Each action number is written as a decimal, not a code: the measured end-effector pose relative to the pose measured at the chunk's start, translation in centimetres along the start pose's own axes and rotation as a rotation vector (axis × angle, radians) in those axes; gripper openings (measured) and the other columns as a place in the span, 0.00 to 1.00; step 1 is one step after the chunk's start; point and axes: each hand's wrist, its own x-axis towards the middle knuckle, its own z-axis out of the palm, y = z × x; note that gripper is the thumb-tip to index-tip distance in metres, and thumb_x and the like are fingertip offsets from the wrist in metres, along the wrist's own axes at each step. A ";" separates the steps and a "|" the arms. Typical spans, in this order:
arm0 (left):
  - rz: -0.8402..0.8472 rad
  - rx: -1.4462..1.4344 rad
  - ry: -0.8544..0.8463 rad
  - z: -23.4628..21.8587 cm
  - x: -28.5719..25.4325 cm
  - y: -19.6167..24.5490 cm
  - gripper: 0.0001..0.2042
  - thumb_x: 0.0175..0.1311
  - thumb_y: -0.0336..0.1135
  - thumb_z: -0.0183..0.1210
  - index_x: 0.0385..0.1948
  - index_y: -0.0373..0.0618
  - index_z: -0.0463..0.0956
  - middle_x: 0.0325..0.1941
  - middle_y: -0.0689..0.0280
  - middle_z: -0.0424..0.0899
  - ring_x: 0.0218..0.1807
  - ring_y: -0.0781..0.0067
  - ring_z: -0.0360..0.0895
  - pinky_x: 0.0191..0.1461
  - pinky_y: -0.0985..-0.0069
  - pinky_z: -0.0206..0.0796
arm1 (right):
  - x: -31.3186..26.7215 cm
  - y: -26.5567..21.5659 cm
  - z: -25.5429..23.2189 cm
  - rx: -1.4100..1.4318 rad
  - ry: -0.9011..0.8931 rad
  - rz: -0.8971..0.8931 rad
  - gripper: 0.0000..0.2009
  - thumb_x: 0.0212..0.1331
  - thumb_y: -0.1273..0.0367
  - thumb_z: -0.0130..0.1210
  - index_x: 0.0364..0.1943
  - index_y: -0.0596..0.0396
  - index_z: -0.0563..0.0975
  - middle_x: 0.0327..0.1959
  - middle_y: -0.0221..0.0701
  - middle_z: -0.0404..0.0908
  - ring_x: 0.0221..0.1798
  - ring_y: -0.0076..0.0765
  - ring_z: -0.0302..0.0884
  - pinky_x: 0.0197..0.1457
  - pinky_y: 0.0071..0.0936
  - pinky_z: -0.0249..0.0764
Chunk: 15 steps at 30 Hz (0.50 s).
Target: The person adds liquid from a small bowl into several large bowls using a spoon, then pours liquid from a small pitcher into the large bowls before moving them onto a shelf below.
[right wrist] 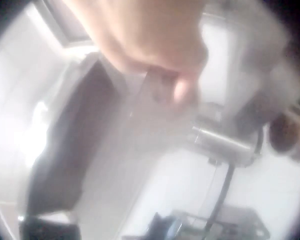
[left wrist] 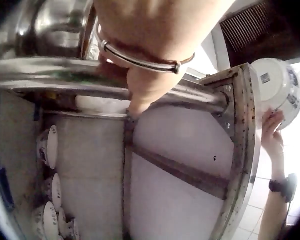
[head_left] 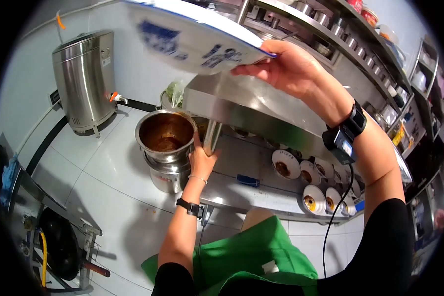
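My right hand [head_left: 293,69] holds a large white bowl [head_left: 195,47] with blue patterns by its rim, raised high at the top of the head view. The thumb is on the rim and the fingers are beneath. In the left wrist view, the bowl's pale base [left wrist: 270,85] shows beyond the table edge. Lower down, my left hand [head_left: 201,162] grips the round steel leg [head_left: 212,134] of a steel table [head_left: 251,116], close beside a pot [head_left: 165,135] with brown residue inside. The right wrist view is badly blurred.
Several bowls with food remains [head_left: 286,165] stand on the table's lower shelf [head_left: 232,197], near a blue object [head_left: 248,181]. A steel tank with a tap [head_left: 86,81] stands at the back left. A black wok [head_left: 59,244] is at lower left. Steel shelves [head_left: 325,29] run along the right.
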 end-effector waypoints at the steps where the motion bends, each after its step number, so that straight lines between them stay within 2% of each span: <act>1: -0.054 -0.108 -0.055 -0.5 -0.2 0.5 0.49 0.47 0.38 0.69 0.71 0.41 0.44 0.31 0.50 0.84 0.35 0.46 0.82 0.47 0.60 0.73 | -1.3 0.5 1.7 -0.002 -0.015 -0.011 0.18 0.58 0.77 0.47 0.51 0.78 0.67 0.51 0.60 0.74 0.54 0.64 0.77 0.52 0.36 0.85; 2: -0.105 -0.216 -0.110 -0.8 -0.4 1.0 0.51 0.47 0.38 0.70 0.71 0.42 0.43 0.30 0.53 0.84 0.35 0.50 0.83 0.46 0.62 0.74 | -2.6 1.3 3.1 -0.046 -0.062 -0.020 0.20 0.57 0.73 0.55 0.50 0.77 0.70 0.55 0.60 0.72 0.48 0.59 0.81 0.52 0.26 0.85; 3: -0.087 -0.258 -0.066 -0.3 -0.5 1.0 0.50 0.49 0.38 0.72 0.71 0.41 0.46 0.43 0.48 0.82 0.44 0.56 0.82 0.50 0.69 0.72 | -3.9 1.7 4.9 -0.040 -0.066 0.030 0.18 0.56 0.74 0.56 0.48 0.75 0.72 0.52 0.56 0.75 0.46 0.53 0.82 0.51 0.25 0.84; 4: -0.114 -0.240 -0.130 -0.9 -0.3 1.2 0.51 0.48 0.36 0.72 0.71 0.40 0.44 0.40 0.51 0.83 0.45 0.56 0.82 0.51 0.68 0.71 | -5.0 2.3 6.3 -0.032 -0.070 0.080 0.16 0.55 0.74 0.56 0.46 0.74 0.73 0.50 0.52 0.78 0.45 0.47 0.83 0.50 0.24 0.84; 5: 0.050 -0.210 -0.137 -0.8 -0.1 0.8 0.50 0.49 0.37 0.71 0.72 0.44 0.44 0.42 0.53 0.83 0.45 0.60 0.82 0.51 0.67 0.71 | -5.7 3.2 7.0 0.015 -0.100 0.110 0.14 0.54 0.74 0.57 0.43 0.72 0.75 0.46 0.47 0.81 0.43 0.40 0.83 0.47 0.24 0.84; 7: 0.052 -0.175 -0.186 -1.0 0.0 0.2 0.50 0.49 0.35 0.70 0.72 0.44 0.44 0.43 0.53 0.82 0.45 0.59 0.81 0.52 0.66 0.71 | -7.2 5.5 7.4 0.069 -0.201 0.169 0.10 0.53 0.73 0.59 0.37 0.67 0.79 0.38 0.36 0.85 0.41 0.24 0.83 0.41 0.24 0.82; 9: 0.033 -0.146 -0.213 -1.1 0.0 -0.6 0.49 0.50 0.34 0.70 0.72 0.44 0.43 0.44 0.52 0.81 0.46 0.57 0.80 0.53 0.66 0.70 | -8.7 8.0 6.9 0.094 -0.257 0.284 0.14 0.54 0.73 0.59 0.43 0.70 0.77 0.39 0.39 0.85 0.39 0.27 0.83 0.40 0.22 0.81; 10: 0.025 -0.142 -0.226 -1.1 0.0 -0.8 0.49 0.50 0.34 0.70 0.72 0.45 0.43 0.44 0.51 0.81 0.46 0.57 0.80 0.53 0.66 0.70 | -9.7 9.6 7.2 0.129 -0.223 0.306 0.15 0.55 0.72 0.59 0.44 0.69 0.76 0.37 0.37 0.84 0.33 0.22 0.82 0.29 0.17 0.78; 12: 0.011 -0.127 -0.254 -1.0 0.2 -1.1 0.49 0.50 0.33 0.69 0.72 0.45 0.43 0.45 0.51 0.80 0.47 0.56 0.79 0.54 0.65 0.69 | -11.7 13.0 3.9 0.017 -0.288 0.433 0.16 0.56 0.69 0.59 0.46 0.68 0.76 0.33 0.32 0.83 0.23 0.16 0.77 0.17 0.12 0.68; 14: 0.008 -0.109 -0.278 -1.0 0.3 -1.4 0.49 0.50 0.32 0.68 0.73 0.45 0.42 0.46 0.50 0.78 0.47 0.55 0.78 0.55 0.65 0.69 | -15.4 13.2 2.8 -0.017 -0.220 0.452 0.17 0.58 0.67 0.59 0.48 0.65 0.76 0.28 0.28 0.82 0.15 0.12 0.67 0.12 0.10 0.56; 15: 0.005 -0.100 -0.287 -1.0 0.3 -1.4 0.49 0.50 0.31 0.68 0.73 0.46 0.42 0.46 0.49 0.78 0.47 0.54 0.78 0.55 0.65 0.69 | -17.2 14.2 1.8 -0.013 -0.140 0.461 0.17 0.58 0.67 0.60 0.47 0.65 0.77 0.25 0.26 0.80 0.13 0.12 0.64 0.11 0.11 0.54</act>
